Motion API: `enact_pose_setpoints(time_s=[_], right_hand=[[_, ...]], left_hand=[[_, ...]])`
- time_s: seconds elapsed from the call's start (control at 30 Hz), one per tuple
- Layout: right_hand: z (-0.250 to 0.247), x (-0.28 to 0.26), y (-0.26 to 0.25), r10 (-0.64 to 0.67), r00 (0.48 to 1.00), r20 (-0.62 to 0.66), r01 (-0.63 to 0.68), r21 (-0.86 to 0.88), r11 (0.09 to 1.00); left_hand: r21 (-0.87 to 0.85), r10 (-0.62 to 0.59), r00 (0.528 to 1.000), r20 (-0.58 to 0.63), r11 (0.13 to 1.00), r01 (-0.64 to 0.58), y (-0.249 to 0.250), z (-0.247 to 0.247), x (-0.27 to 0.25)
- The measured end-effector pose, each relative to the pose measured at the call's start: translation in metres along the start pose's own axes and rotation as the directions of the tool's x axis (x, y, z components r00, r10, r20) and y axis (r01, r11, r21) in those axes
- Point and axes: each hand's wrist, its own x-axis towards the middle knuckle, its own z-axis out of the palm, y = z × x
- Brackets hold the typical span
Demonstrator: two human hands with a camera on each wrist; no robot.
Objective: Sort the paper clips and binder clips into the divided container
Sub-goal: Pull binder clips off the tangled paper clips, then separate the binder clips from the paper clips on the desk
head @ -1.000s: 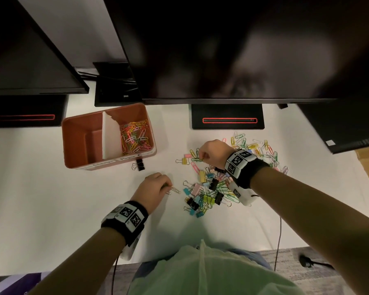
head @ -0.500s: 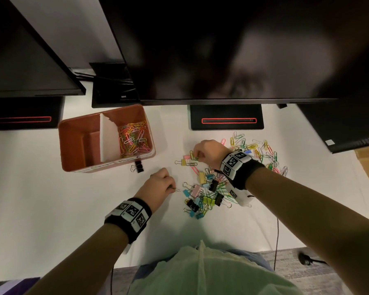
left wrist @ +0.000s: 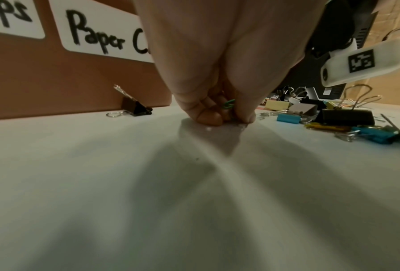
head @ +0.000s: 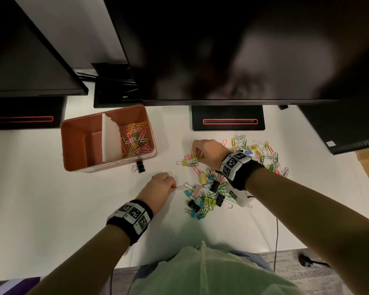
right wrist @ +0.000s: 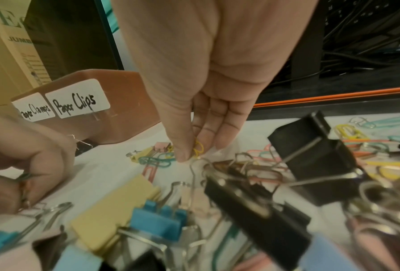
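Observation:
The orange divided container (head: 77, 145) stands at the left. Its right compartment holds several coloured paper clips (head: 135, 138); its left compartment looks empty. A mixed pile of binder clips (head: 207, 194) lies mid-table, and loose paper clips (head: 262, 154) are spread behind it. My left hand (head: 173, 186) rests fingertips-down on the table left of the pile, fingers curled round a green paper clip (left wrist: 228, 105). A silver clip (head: 179, 186) touches its fingertips. My right hand (head: 195, 153) pinches a yellow paper clip (right wrist: 198, 148) just above a small cluster of clips.
One black binder clip (head: 140, 166) lies against the container's front wall, below the labels "Paper Clamps" and "Paper Clips" (right wrist: 80, 105). Monitors overhang the back of the table, and their black stands (head: 228, 120) sit behind the clips. A cable (head: 276, 237) hangs off the front edge.
My left hand has edged right, up to the silver clip at the pile's left edge. My right hand has stayed over the small cluster, shifting slightly left.

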Motion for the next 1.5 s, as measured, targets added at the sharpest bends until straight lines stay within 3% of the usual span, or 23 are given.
enact_pose_setpoints(time_s=[0.33,0.63,0.73,0.8,0.9,0.97,1.1,1.17,1.27,1.37,1.43,1.5], right_hand=[[-0.007,0.010,-0.004,0.065,0.996,0.063,-0.061,-0.056,0.997],[-0.012,0.001,-0.002,-0.024,0.992,0.120,0.037,-0.105,0.994],[-0.031,-0.007,-0.011,-0.085,0.996,0.035,0.087,-0.082,0.993],[-0.051,-0.009,-0.030,-0.184,0.980,-0.078,0.178,-0.073,0.981],[-0.075,0.002,-0.076,-0.298,0.927,-0.228,0.303,-0.014,0.953],[-0.078,0.017,-0.111,-0.331,0.897,-0.291,0.357,0.038,0.933],[-0.063,0.044,-0.149,-0.294,0.926,-0.237,0.320,0.078,0.944],[-0.055,0.044,-0.145,-0.300,0.928,-0.219,0.329,0.108,0.938],[-0.047,0.026,-0.114,-0.302,0.887,-0.349,0.378,0.177,0.909],[-0.036,0.006,-0.062,-0.151,0.919,-0.363,0.218,0.150,0.964],[-0.025,-0.001,-0.031,-0.013,0.970,-0.242,0.036,0.091,0.995],[-0.012,-0.001,-0.014,0.084,0.986,-0.142,-0.078,0.052,0.996]], left_hand=[[-0.021,-0.046,0.999,0.010,0.999,0.046,-0.004,0.002,0.002],[-0.182,-0.103,0.994,-0.027,0.978,0.097,0.003,-0.019,-0.003],[-0.251,-0.092,0.985,-0.144,0.966,0.053,0.014,-0.056,-0.010],[-0.307,-0.136,0.948,-0.287,0.951,0.044,0.018,-0.089,-0.015],[-0.293,-0.264,0.866,-0.424,0.945,0.144,0.011,-0.137,-0.014],[-0.238,-0.324,0.837,-0.440,0.941,0.239,-0.001,-0.156,-0.009],[-0.141,-0.354,0.873,-0.336,0.935,0.325,-0.004,-0.163,-0.007],[-0.054,-0.255,0.888,-0.383,0.966,0.254,0.004,-0.159,-0.013],[-0.091,-0.143,0.882,-0.448,0.989,0.115,0.015,-0.141,-0.027],[-0.164,-0.148,0.937,-0.315,0.981,0.100,0.016,-0.102,-0.041],[-0.190,-0.200,0.963,-0.183,0.968,0.165,0.013,-0.071,-0.043],[-0.204,-0.259,0.963,-0.074,0.949,0.239,0.009,-0.045,-0.040]])
